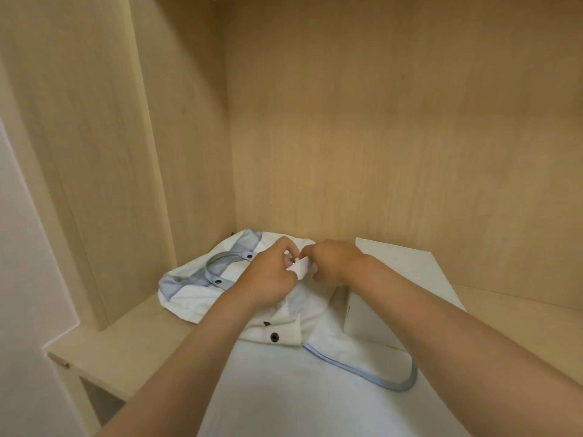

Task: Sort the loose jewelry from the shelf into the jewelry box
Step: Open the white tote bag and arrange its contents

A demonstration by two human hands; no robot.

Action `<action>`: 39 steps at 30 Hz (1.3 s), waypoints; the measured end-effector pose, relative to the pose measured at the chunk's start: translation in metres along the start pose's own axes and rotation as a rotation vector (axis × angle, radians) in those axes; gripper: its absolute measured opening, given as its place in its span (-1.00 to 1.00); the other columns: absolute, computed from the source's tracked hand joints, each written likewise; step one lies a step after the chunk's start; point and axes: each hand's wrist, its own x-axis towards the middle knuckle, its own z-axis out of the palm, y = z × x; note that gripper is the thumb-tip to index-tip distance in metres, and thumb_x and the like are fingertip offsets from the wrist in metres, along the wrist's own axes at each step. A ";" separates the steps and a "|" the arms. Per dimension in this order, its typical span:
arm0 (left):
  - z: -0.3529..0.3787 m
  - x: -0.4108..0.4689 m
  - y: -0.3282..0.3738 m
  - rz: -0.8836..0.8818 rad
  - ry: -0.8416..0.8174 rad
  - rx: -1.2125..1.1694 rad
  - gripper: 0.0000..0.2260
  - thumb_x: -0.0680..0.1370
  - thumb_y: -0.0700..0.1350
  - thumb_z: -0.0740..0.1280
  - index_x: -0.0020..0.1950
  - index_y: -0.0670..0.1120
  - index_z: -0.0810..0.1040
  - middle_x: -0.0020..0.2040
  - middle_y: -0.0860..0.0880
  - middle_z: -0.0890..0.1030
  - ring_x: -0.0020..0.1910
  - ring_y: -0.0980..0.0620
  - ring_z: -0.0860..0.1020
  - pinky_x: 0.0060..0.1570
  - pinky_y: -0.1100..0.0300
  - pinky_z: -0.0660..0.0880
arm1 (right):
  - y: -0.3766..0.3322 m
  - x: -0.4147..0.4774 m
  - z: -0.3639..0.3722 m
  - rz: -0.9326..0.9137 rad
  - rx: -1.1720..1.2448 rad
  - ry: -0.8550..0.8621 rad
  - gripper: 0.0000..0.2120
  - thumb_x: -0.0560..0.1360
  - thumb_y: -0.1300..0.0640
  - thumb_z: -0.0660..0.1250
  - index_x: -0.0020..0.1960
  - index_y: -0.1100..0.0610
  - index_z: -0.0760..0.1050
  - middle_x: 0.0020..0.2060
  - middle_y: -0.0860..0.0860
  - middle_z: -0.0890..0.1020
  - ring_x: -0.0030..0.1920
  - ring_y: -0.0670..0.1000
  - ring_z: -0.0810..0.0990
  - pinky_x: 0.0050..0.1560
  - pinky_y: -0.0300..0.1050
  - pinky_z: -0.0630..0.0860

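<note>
1. Up close, a small silvery jewelry piece [292, 261] glints between both hands, over the wooden shelf [132, 335].
2. Left hand [271, 272] and right hand [331, 263] pinch it, wrapped in white paper [301, 269].
3. Soft white cloth bag [220, 279] lies beneath; smooth white box [394, 279] sits just beside.

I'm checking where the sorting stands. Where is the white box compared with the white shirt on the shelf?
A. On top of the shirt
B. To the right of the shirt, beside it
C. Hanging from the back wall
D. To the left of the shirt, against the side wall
B: the white box stands on the shelf at the right edge of the white shirt, while both hands work over the shirt.
</note>
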 end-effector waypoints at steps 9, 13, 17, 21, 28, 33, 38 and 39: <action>0.008 0.023 0.024 -0.004 0.039 0.206 -0.75 0.53 -0.17 0.33 0.17 0.01 0.41 0.00 -0.01 0.56 -0.11 0.01 0.54 -0.18 0.13 0.46 | 0.022 0.009 0.001 0.056 0.161 0.378 -0.72 0.56 0.09 0.24 0.18 -0.13 0.61 0.04 -0.07 0.70 0.03 0.05 0.63 -0.10 -0.11 0.51; 0.019 0.023 0.032 0.145 0.119 0.258 -0.73 0.51 -0.37 0.18 0.07 -0.02 0.40 0.01 -0.08 0.47 -0.09 -0.09 0.50 -0.19 0.15 0.43 | 0.040 -0.022 0.000 0.030 0.355 0.345 -0.55 0.60 -0.02 0.29 0.47 -0.04 0.37 0.22 -0.06 0.63 0.21 0.02 0.58 0.16 -0.06 0.49; 0.028 0.019 0.030 0.081 0.056 0.319 -0.67 0.58 -0.34 0.17 0.01 0.05 0.60 0.15 -0.05 0.52 -0.01 0.00 0.54 -0.22 0.42 0.33 | 0.054 -0.069 0.005 -0.012 0.374 0.406 -0.64 0.58 -0.06 0.30 0.36 -0.04 0.48 0.20 -0.09 0.59 0.14 -0.04 0.56 0.15 -0.08 0.49; 0.031 0.005 0.034 0.054 0.028 0.352 -0.56 0.60 -0.31 0.15 0.46 -0.05 0.44 0.45 -0.03 0.44 0.42 0.00 0.40 0.32 0.25 0.32 | 0.058 -0.117 0.017 0.008 0.240 0.394 -0.57 0.55 -0.23 0.23 0.31 -0.03 0.50 0.19 -0.07 0.56 0.17 0.02 0.54 0.16 -0.04 0.46; 0.027 -0.016 0.043 -0.022 -0.081 0.157 -0.37 0.50 -0.42 0.12 0.53 0.00 0.36 0.48 0.02 0.41 0.43 0.04 0.40 0.35 0.22 0.38 | 0.048 -0.150 0.050 0.054 -0.087 0.246 0.06 0.23 -0.31 0.51 0.55 -0.02 0.07 0.48 -0.05 0.26 0.42 0.07 0.32 0.24 0.08 0.39; 0.022 -0.019 0.044 -0.022 -0.065 0.061 -0.35 0.48 -0.45 0.10 0.51 0.00 0.39 0.43 0.00 0.47 0.24 0.06 0.52 -0.05 0.49 0.39 | 0.044 -0.142 0.056 0.111 -0.165 0.255 -0.04 0.28 -0.03 0.49 0.52 -0.01 0.02 0.33 0.06 0.36 0.20 0.16 0.43 0.04 0.05 0.46; 0.014 -0.017 0.046 -0.057 -0.069 -0.039 -0.37 0.51 -0.45 0.09 0.51 -0.02 0.39 0.35 -0.16 0.52 -0.08 0.12 0.54 -0.37 0.51 0.33 | 0.030 -0.141 0.049 0.155 -0.227 0.325 -0.10 0.27 -0.05 0.44 0.48 0.07 0.07 0.20 0.09 0.43 0.06 0.18 0.48 -0.09 0.02 0.44; 0.012 -0.016 0.046 -0.068 -0.078 -0.048 -0.37 0.51 -0.45 0.09 0.51 -0.01 0.38 0.36 -0.11 0.51 0.09 0.07 0.56 -0.33 0.52 0.36 | 0.025 -0.140 0.043 0.162 -0.216 0.343 -0.10 0.28 -0.07 0.44 0.49 0.09 0.08 0.18 0.09 0.44 0.04 0.17 0.49 -0.14 -0.01 0.42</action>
